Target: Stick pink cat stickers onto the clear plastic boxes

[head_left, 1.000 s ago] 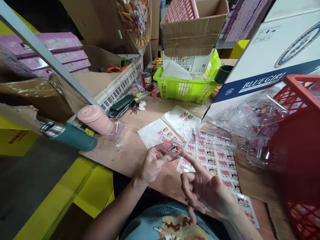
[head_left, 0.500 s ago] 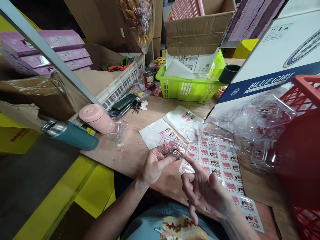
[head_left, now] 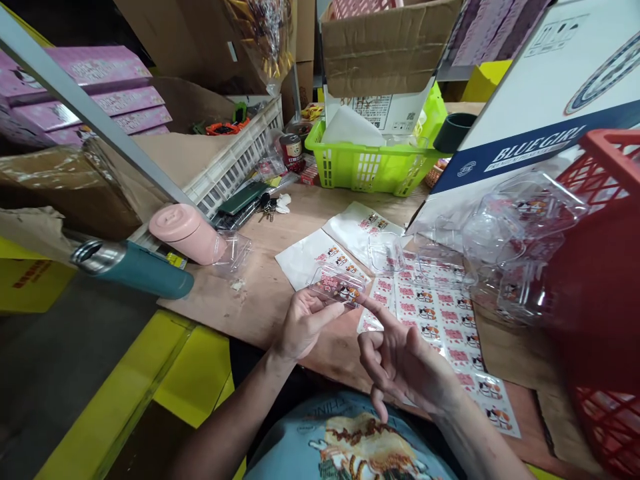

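Note:
My left hand point(head_left: 301, 325) pinches a small clear plastic box point(head_left: 338, 287) at its near left edge, thumb on the near side. The box carries a transparent sticker with pink lettering and cartoon cats. My right hand point(head_left: 403, 363) has its index finger stretched out to the right end of the box, touching it; the other fingers are apart and loosely bent. Beneath and right of the hands lies a sticker sheet point(head_left: 429, 313) with rows of the same print. Two paler sheets, a front one point(head_left: 300, 260) and a back one point(head_left: 345, 223), carry only several stickers.
Clear plastic boxes point(head_left: 530, 233) are piled at right beside a red basket point(head_left: 575, 293). One clear piece point(head_left: 385, 253) lies on the sheets. At left are a pink tumbler point(head_left: 187, 233) and a teal bottle point(head_left: 145, 270). A green basket point(head_left: 370, 167) stands at the back.
The camera view has shifted slightly. The box has tilted a little, so its print shows more clearly than a second ago; both hands keep nearly the same pose.

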A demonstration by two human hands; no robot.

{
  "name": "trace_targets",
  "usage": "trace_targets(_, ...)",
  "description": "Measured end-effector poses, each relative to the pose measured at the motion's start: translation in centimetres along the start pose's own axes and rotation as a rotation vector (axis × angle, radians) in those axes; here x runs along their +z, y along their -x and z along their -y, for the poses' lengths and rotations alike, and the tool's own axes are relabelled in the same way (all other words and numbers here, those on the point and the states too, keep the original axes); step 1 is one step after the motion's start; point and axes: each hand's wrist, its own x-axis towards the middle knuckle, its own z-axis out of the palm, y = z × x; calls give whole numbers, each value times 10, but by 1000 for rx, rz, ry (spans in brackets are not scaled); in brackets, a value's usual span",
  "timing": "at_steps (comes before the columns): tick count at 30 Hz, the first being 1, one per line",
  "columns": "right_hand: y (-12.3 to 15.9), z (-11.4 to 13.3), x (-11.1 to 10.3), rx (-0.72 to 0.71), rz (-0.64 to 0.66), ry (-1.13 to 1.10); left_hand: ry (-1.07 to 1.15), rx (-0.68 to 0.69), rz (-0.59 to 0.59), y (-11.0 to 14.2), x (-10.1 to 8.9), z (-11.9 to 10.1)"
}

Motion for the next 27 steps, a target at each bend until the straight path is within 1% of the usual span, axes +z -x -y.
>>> trace_targets(2, -1, -1, 1, -4, -16, 42, 55, 0, -20, 0, -1, 1)
trace_targets(4, -1, -2, 1, -8, -63, 166, 67, 23, -93, 0, -2, 3)
trace_targets(5, -1, -2, 1, -22, -121, 301, 51, 47, -141, -1, -2, 5)
trace_targets(6, -1, -3, 0, -66, -214, 493, 27, 74, -188, -1, -2, 7)
trace_targets(7, -1, -3, -1, -147, -335, 726, 4, 102, -227, -1, -2, 9)
trace_targets(9, -2, -3, -2, -377, -578, 1183, -25, 146, -268, 1, 1, 13)
trace_targets(10, -3, -2, -2, -489, -650, 1341, -31, 146, -258, 2, 3, 15)
trace_targets(11, -5, -1, -1, -579, -668, 1439, -35, 128, -226, 4, 7, 16)
trace_targets(12, -6, 2, 0, -634, -637, 1489, -44, 97, -171, 6, 10, 17)
trace_targets(13, -7, 8, 1, -658, -582, 1513, -63, 60, -102, 7, 14, 17)
trace_targets(14, -7, 15, 2, -675, -536, 1535, -97, 25, -27, 8, 16, 17)
trace_targets(15, -6, 26, 3, -704, -522, 1574, -156, 1, 38, 7, 16, 16)
trace_targets(16, -4, 41, 3, -747, -549, 1642, -250, 9, 75, 5, 15, 15)
trace_targets(17, 0, 59, 2, -795, -618, 1736, -388, 52, 85, 1, 11, 13)
trace_targets(19, 6, 100, -5, -861, -841, 1981, -782, 209, 52, -10, -5, 11)
trace_targets(20, 7, 119, -10, -841, -955, 2098, -1006, 301, 28, -16, -16, 10)
trace_targets(21, 7, 136, -15, -767, -1048, 2200, -1220, 382, 13, -22, -28, 11)
trace_targets(22, 6, 147, -18, -705, -1095, 2286, -1404, 437, 6, -27, -39, 12)
trace_targets(23, 2, 153, -20, -674, -1111, 2328, -1545, 468, 8, -30, -49, 14)
trace_targets(24, -2, 151, -20, -673, -1086, 2330, -1636, 491, 4, -31, -57, 17)
trace_targets(25, -8, 143, -18, -694, -1025, 2288, -1685, 517, -3, -30, -62, 20)
trace_targets(26, -15, 130, -14, -703, -940, 2207, -1698, 548, -15, -27, -63, 24)
trace_targets(27, -23, 114, -11, -680, -844, 2096, -1687, 585, -33, -22, -62, 26)
